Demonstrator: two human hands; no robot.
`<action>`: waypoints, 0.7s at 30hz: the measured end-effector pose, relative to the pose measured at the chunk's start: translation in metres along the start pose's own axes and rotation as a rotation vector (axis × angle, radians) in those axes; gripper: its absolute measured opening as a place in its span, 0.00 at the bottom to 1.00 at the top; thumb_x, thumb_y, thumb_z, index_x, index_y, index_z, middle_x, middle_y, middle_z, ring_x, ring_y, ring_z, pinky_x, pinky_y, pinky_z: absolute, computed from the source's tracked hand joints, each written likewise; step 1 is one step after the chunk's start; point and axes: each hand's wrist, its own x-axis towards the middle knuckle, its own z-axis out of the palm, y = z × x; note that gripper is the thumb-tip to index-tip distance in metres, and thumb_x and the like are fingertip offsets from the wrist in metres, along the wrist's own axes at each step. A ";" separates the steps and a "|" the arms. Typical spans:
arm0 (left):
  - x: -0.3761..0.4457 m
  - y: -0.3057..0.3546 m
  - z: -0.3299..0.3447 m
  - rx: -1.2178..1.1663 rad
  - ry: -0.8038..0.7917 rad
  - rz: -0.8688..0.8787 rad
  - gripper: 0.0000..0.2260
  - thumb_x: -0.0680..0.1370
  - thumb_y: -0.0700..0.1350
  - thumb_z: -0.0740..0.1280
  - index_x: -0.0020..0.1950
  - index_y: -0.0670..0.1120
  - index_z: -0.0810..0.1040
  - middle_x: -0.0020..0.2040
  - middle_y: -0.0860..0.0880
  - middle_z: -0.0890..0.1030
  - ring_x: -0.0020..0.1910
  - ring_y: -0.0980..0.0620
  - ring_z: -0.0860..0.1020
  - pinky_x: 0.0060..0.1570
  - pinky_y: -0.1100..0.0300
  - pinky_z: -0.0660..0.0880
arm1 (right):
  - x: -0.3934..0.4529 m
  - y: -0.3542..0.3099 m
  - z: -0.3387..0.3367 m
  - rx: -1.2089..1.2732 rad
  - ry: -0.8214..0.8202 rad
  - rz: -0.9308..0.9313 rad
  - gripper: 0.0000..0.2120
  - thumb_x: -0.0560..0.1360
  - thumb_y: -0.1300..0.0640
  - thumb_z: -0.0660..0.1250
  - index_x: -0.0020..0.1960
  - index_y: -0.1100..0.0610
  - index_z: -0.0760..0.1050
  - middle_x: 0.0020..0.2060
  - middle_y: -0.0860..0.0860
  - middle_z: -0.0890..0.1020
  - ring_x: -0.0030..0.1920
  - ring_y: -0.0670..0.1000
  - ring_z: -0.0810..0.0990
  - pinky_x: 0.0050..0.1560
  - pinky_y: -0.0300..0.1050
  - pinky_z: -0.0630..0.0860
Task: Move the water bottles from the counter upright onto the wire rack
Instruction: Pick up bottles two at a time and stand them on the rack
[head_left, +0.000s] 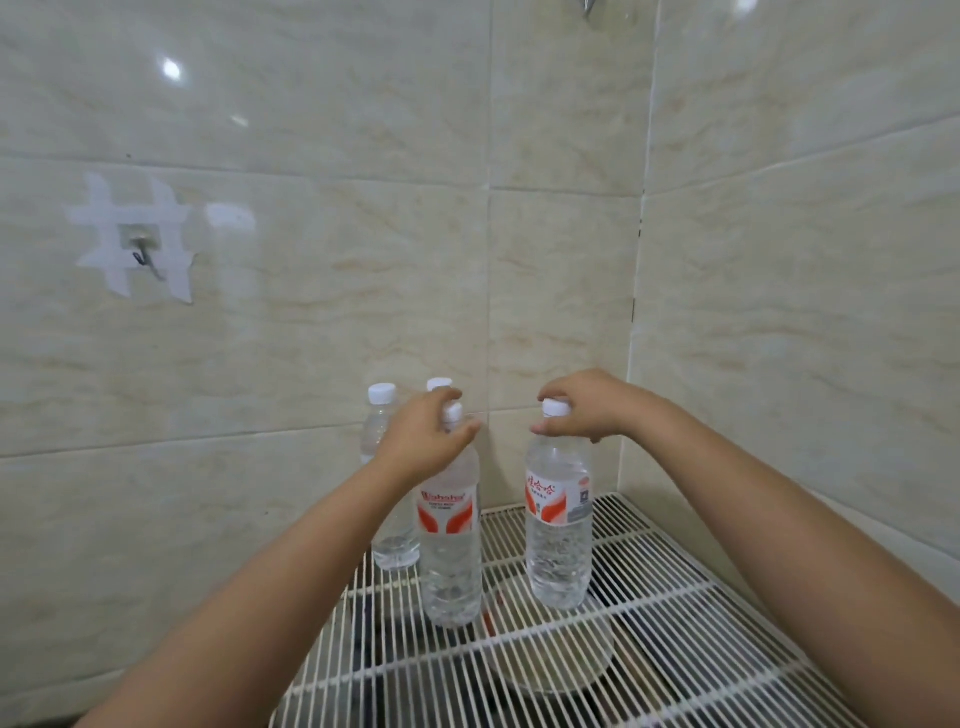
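Head view — your left hand (426, 436) pinches one bottle's neck (451, 525), your right hand (582, 408) another's cap (558, 525); both stand upright on the wire rack (675, 597) beside two placed bottles (387, 467). Release likely remains — bench unseen.

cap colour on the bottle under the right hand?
White; the cap on the right-hand bottle shows clearly in the head view.

Two bare forearms, sleeveless to the frame's edge; left hand (426, 436) and right hand (587, 408) without rings or gloves.
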 end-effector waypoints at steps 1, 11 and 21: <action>0.000 -0.002 -0.004 -0.031 -0.053 0.021 0.21 0.77 0.45 0.63 0.70 0.43 0.66 0.69 0.44 0.71 0.66 0.46 0.70 0.62 0.57 0.67 | -0.001 -0.002 0.002 -0.028 0.031 0.026 0.24 0.75 0.46 0.64 0.65 0.59 0.70 0.62 0.57 0.75 0.47 0.56 0.78 0.39 0.43 0.75; 0.002 -0.015 -0.013 -0.074 -0.045 0.013 0.21 0.74 0.41 0.69 0.66 0.43 0.71 0.58 0.44 0.78 0.54 0.49 0.76 0.54 0.60 0.71 | -0.003 0.007 0.002 0.013 0.021 -0.126 0.17 0.77 0.55 0.62 0.64 0.59 0.72 0.65 0.54 0.74 0.66 0.52 0.70 0.61 0.42 0.66; 0.001 -0.003 0.006 0.255 0.145 -0.166 0.24 0.73 0.60 0.65 0.56 0.41 0.71 0.48 0.44 0.78 0.49 0.43 0.77 0.40 0.54 0.70 | -0.007 0.008 0.001 0.074 -0.069 -0.196 0.22 0.78 0.59 0.60 0.71 0.53 0.63 0.70 0.51 0.68 0.70 0.51 0.66 0.66 0.42 0.62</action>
